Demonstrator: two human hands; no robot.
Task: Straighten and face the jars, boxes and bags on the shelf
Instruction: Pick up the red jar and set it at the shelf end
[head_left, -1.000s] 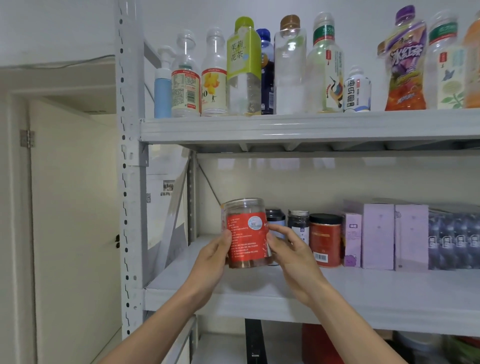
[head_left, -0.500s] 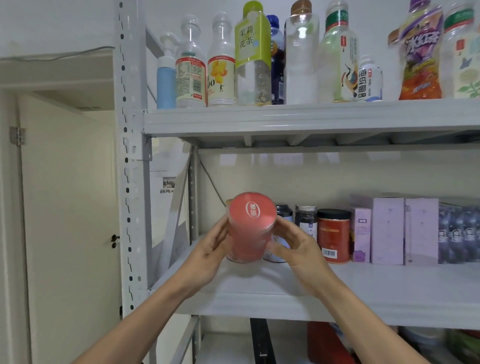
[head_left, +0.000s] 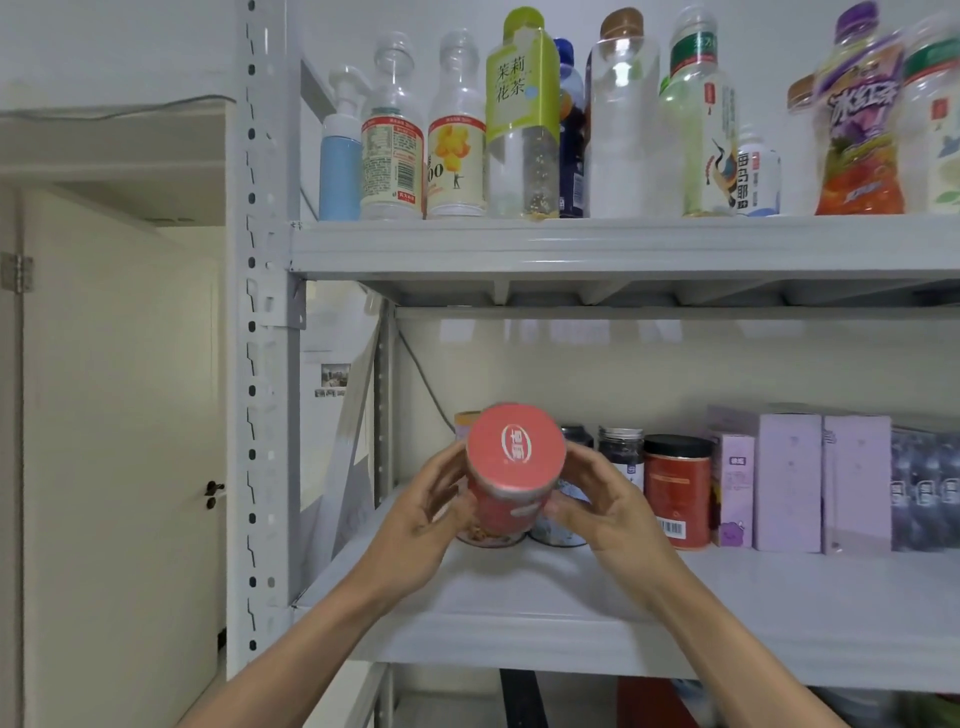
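Both hands on one jar (head_left: 511, 480), above the front left part of the middle shelf (head_left: 519, 629). Left hand (head_left: 423, 525) curls round the jar's left side; right hand (head_left: 597, 506) curls round its right, fingers partly bent, thumbs toward the camera.

Change: a second ago the jar stood upright between the hands, red label toward the camera. Now it is tipped, its red lid (head_left: 515, 448) facing the camera, base pointing back and down toward the shelf. Likely a check or a re-grip; the jar is not yet faced or set down.

Just behind the jar: a tin (head_left: 563, 530), mostly covered by the right hand. Right of the jar: a dark jar (head_left: 621, 457), then a red can (head_left: 675, 491) showing a barcode, so probably turned wrong. Further right: purple boxes (head_left: 789, 480), then dark packs (head_left: 924, 491), cut by the frame edge.

Hard to tell: whether the jar's base touches the shelf; the jar's label; something pale behind its left shoulder. Above: bottles (head_left: 522, 114) on the top shelf.
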